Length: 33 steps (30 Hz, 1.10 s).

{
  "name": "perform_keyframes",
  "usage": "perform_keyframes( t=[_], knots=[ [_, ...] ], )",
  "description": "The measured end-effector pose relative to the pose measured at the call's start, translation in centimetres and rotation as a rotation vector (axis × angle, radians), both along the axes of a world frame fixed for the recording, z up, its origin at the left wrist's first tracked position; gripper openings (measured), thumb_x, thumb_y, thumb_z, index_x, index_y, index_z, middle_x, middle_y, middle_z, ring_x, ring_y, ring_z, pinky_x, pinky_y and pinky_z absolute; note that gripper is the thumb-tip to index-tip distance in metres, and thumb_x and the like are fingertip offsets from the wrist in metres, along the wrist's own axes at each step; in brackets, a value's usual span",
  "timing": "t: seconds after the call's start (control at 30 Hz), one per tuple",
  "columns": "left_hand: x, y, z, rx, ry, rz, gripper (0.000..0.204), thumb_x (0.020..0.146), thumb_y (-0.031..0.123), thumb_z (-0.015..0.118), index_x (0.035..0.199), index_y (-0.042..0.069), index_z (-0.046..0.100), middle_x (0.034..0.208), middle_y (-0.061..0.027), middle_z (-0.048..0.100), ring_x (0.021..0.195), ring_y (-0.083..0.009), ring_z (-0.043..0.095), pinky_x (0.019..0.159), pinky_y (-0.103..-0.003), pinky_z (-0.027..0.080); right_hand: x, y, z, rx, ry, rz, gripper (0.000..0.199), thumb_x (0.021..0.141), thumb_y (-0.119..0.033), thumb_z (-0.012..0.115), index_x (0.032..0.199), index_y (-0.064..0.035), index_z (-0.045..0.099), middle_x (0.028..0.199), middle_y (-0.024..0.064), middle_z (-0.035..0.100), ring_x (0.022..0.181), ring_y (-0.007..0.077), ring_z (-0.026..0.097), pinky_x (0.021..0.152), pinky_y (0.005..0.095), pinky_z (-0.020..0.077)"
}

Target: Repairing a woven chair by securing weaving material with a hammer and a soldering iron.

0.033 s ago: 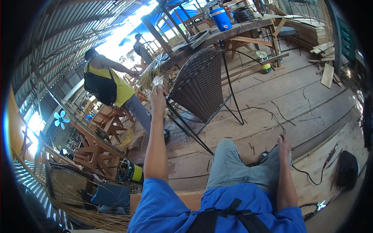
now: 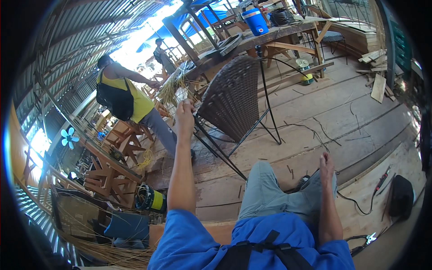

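A woven chair (image 2: 231,96) stands tilted on the plank floor (image 2: 333,112), its far side hidden; the left hand (image 2: 184,114) is clenched on its frame edge, strands unclear; the right hand (image 2: 326,163) rests released on the knee (image 2: 310,180).

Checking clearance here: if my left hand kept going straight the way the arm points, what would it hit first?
Probably the bundle of pale reeds just beyond the left hand, beside the woven chair; depth is unclear.
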State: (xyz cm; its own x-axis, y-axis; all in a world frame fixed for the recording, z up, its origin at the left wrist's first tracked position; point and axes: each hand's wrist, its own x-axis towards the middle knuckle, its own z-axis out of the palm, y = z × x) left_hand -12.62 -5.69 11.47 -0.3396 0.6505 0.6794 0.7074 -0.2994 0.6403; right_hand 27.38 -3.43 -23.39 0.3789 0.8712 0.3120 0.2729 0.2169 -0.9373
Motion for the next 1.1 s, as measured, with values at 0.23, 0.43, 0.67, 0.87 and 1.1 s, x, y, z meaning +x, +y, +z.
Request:
perform_keyframes(
  t=[0.23,0.43,0.67,0.87,1.1],
  knots=[
    [11.5,-8.3,-5.7,0.112,0.524,-0.243,0.014,0.082,0.012,0.057,0.093,0.003,0.055,0.082,-0.0082,0.056,0.08,-0.0207,0.053,0.077,-0.032,0.04,-6.0,-4.5,19.2,0.138,0.67,0.344,0.053,0.092,-0.04,0.046,0.129,-0.0019,0.038,0.114,0.0103,0.053,0.088,0.0156,0.058,0.072,0.0249,0.0453],
    [21.0,-12.3,-11.4,0.204,0.572,-0.722,0.018,0.07,0.019,0.065,0.083,0.013,0.056,0.077,0.0023,0.053,0.076,-0.0147,0.051,0.077,-0.036,0.032,-3.8,-7.8,20.0,0.19,0.674,0.08,0.06,0.095,-0.043,0.034,0.133,0.0036,0.031,0.132,0.0135,0.04,0.118,0.0217,0.042,0.101,0.0342,0.0304],
    [26.3,-12.2,-17.0,0.228,0.389,-1.077,0.019,0.071,0.02,0.068,0.086,0.013,0.059,0.082,0.0021,0.056,0.075,-0.0131,0.053,0.069,-0.03,0.036,1.0,-10.1,16.7,0.1,0.548,-0.152,0.051,0.095,-0.039,0.036,0.121,0.0054,0.043,0.117,0.012,0.051,0.103,0.0187,0.052,0.092,0.0312,0.0401],
    [30.3,-10.0,-18.3,0.231,0.334,-1.143,0.018,0.072,0.018,0.065,0.087,0.011,0.057,0.08,0.0013,0.053,0.073,-0.0138,0.052,0.069,-0.03,0.036,4.6,-7.6,16.0,0.067,0.64,-0.109,0.046,0.096,-0.036,0.036,0.113,0.0061,0.048,0.108,0.0092,0.052,0.095,0.015,0.05,0.088,0.0278,0.0392],
    [31.9,-7.5,-19.5,0.187,0.326,-1.18,0.022,0.073,0.019,0.064,0.092,0.01,0.057,0.084,0.0007,0.054,0.076,-0.0154,0.052,0.071,-0.032,0.037,4.9,-5.3,16.3,-0.043,0.725,-0.232,0.049,0.094,-0.039,0.041,0.113,0.0056,0.049,0.107,0.0091,0.054,0.095,0.0151,0.051,0.087,0.0284,0.0403]
  ],
)
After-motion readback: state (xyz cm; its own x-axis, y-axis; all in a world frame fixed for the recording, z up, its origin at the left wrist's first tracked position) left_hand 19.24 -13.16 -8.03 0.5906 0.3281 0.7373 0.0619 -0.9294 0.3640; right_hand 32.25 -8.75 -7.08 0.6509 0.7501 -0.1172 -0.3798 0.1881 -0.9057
